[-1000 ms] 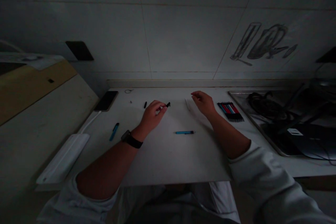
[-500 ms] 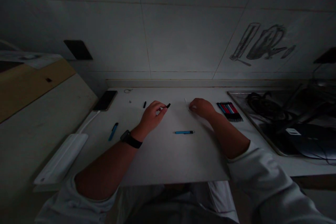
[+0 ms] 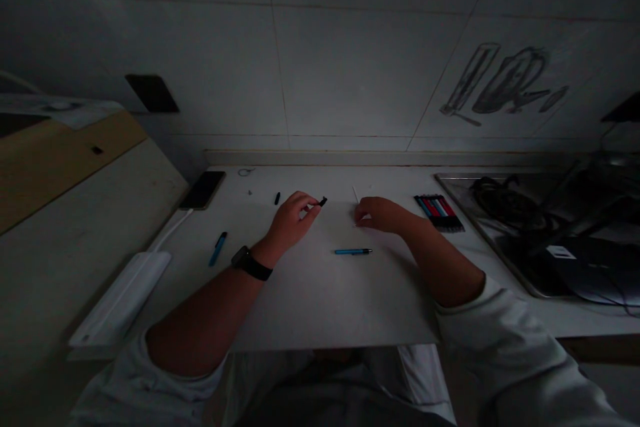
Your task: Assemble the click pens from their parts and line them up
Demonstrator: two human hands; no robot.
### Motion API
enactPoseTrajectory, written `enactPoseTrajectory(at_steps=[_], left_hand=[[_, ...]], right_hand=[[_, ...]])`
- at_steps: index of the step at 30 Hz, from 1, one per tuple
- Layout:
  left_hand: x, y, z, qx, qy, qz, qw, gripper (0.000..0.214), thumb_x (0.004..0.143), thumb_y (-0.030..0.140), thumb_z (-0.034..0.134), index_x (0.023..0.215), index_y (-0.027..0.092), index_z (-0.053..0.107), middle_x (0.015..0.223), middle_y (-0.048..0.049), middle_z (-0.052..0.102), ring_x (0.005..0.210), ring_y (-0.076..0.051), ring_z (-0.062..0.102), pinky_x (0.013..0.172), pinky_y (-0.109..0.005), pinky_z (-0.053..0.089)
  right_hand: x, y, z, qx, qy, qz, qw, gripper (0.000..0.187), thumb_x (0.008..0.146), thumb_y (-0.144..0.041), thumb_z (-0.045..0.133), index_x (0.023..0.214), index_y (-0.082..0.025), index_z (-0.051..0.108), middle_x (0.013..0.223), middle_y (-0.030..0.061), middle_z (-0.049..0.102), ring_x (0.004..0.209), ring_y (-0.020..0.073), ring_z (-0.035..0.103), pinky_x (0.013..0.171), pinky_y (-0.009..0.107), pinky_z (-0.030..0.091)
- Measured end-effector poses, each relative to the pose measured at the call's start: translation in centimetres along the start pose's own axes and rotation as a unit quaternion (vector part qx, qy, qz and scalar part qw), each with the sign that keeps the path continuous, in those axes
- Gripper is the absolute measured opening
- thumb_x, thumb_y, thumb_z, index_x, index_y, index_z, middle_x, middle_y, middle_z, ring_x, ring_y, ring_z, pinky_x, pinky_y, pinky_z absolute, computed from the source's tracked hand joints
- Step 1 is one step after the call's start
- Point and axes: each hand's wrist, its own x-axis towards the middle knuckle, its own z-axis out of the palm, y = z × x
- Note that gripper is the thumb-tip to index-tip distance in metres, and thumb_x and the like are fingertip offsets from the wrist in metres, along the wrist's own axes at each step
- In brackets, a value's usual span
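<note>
Lying just nearer than both hands, a blue pen (image 3: 353, 251); to the left, a second blue pen (image 3: 217, 249), a small dark piece (image 3: 277, 198) close by the left hand (image 3: 291, 223), then a phone (image 3: 203, 190) and a white power strip (image 3: 120, 297). At right, a row of coloured pens (image 3: 439, 213) beside a metal-edged tray (image 3: 461, 187) with black cables (image 3: 505, 201). Pinched in the left fingertips, between the hands, a short black part (image 3: 323, 201). Curled over the near portion of a thin white stick (image 3: 355, 193), the right hand (image 3: 381, 213), blocking the view; cannot tell whether gripping. Underneath, a pale tabletop (image 3: 320, 300); beyond, a dim grey wall (image 3: 350, 80) with a dark sketch (image 3: 507, 80) at right.
</note>
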Motion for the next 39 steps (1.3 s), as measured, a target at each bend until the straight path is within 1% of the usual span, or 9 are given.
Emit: enactPoseTrajectory(at_steps=[4, 7, 9, 12, 16, 19, 32, 36, 39], left_hand=[[-0.1, -0.3, 0.1, 0.011, -0.001, -0.006, 1.0, 0.01, 0.098, 0.028, 0.063, 0.099, 0.02, 0.07, 0.101, -0.005, 0.067, 0.086, -0.017, 0.065, 0.083, -0.034, 0.055], [-0.1, -0.4, 0.2, 0.022, -0.009, -0.01, 1.0, 0.009, 0.097, 0.027, 0.065, 0.099, 0.021, 0.07, 0.101, -0.0048, 0.067, 0.09, -0.018, 0.066, 0.085, -0.035, 0.056], [-0.1, -0.5, 0.2, 0.03, -0.012, -0.007, 0.999, 0.008, 0.097, 0.027, 0.066, 0.099, 0.021, 0.07, 0.102, -0.0048, 0.068, 0.095, -0.018, 0.066, 0.088, -0.036, 0.055], [-0.1, -0.6, 0.2, 0.044, -0.013, -0.005, 0.999, 0.007, 0.096, 0.027, 0.067, 0.099, 0.022, 0.071, 0.103, -0.005, 0.069, 0.1, -0.02, 0.067, 0.091, -0.037, 0.055], [-0.1, -0.7, 0.2, 0.064, -0.027, -0.01, 0.998, 0.004, 0.094, 0.024, 0.07, 0.097, 0.022, 0.071, 0.099, -0.0046, 0.071, 0.097, -0.021, 0.067, 0.09, -0.038, 0.054], [-0.1, -0.6, 0.1, 0.077, -0.041, -0.009, 0.996, 0.005, 0.093, 0.025, 0.072, 0.097, 0.022, 0.07, 0.097, -0.0038, 0.074, 0.094, -0.022, 0.067, 0.089, -0.039, 0.053], [-0.1, -0.2, -0.1, 0.106, -0.061, 0.022, 0.992, 0.006, 0.092, 0.025, 0.074, 0.097, 0.023, 0.071, 0.096, -0.0031, 0.074, 0.094, -0.022, 0.066, 0.088, -0.039, 0.051], [0.0, 0.3, 0.0, 0.13, -0.079, 0.029, 0.988, 0.006, 0.092, 0.024, 0.075, 0.095, 0.022, 0.072, 0.096, -0.0035, 0.074, 0.093, -0.022, 0.066, 0.089, -0.039, 0.05], [-0.1, 0.5, 0.1, 0.122, -0.089, 0.033, 0.988, 0.005, 0.092, 0.024, 0.075, 0.094, 0.022, 0.072, 0.095, -0.003, 0.074, 0.094, -0.022, 0.066, 0.088, -0.038, 0.05]], right_hand=[[0.1, 0.1, 0.1, -0.012, -0.003, 0.031, 0.999, 0.013, 0.088, -0.021, 0.074, 0.099, -0.024, 0.079, 0.11, 0.0085, 0.074, 0.103, 0.0246, 0.068, 0.087, 0.033, 0.046], [0.0, -0.1, 0.1, -0.051, -0.016, 0.05, 0.997, 0.012, 0.091, -0.021, 0.068, 0.098, -0.023, 0.078, 0.113, 0.011, 0.074, 0.103, 0.0265, 0.068, 0.087, 0.035, 0.046], [0.1, -0.6, 0.0, -0.053, -0.001, 0.052, 0.997, 0.015, 0.093, -0.02, 0.063, 0.101, -0.022, 0.076, 0.112, 0.0119, 0.074, 0.102, 0.0263, 0.068, 0.086, 0.035, 0.046], [0.4, -1.6, -0.3, 0.021, 0.077, 0.035, 0.996, 0.019, 0.095, -0.018, 0.056, 0.103, -0.021, 0.073, 0.103, 0.0097, 0.075, 0.093, 0.023, 0.067, 0.082, 0.033, 0.046], [0.8, -3.2, -0.7, 0.125, 0.214, -0.022, 0.969, 0.015, 0.097, -0.024, 0.056, 0.099, -0.023, 0.071, 0.099, 0.0076, 0.075, 0.09, 0.0223, 0.067, 0.085, 0.034, 0.048], [1.0, -4.1, -0.4, 0.134, 0.254, -0.056, 0.956, 0.016, 0.098, -0.028, 0.057, 0.098, -0.023, 0.073, 0.099, 0.0086, 0.075, 0.094, 0.0239, 0.066, 0.089, 0.036, 0.047], [1.4, -4.5, 0.9, 0.07, 0.23, -0.079, 0.967, 0.021, 0.102, -0.027, 0.056, 0.105, -0.023, 0.076, 0.104, 0.0094, 0.077, 0.097, 0.0246, 0.068, 0.091, 0.038, 0.046], [1.6, -5.3, 1.6, 0.031, 0.228, -0.074, 0.97, 0.016, 0.099, -0.021, 0.06, 0.105, -0.022, 0.075, 0.101, 0.0092, 0.077, 0.093, 0.0244, 0.069, 0.087, 0.037, 0.047], [1.6, -6.0, 2.0, 0.02, 0.238, -0.07, 0.968, 0.018, 0.098, -0.021, 0.065, 0.114, -0.022, 0.072, 0.102, 0.0085, 0.077, 0.092, 0.0247, 0.07, 0.085, 0.037, 0.047]])
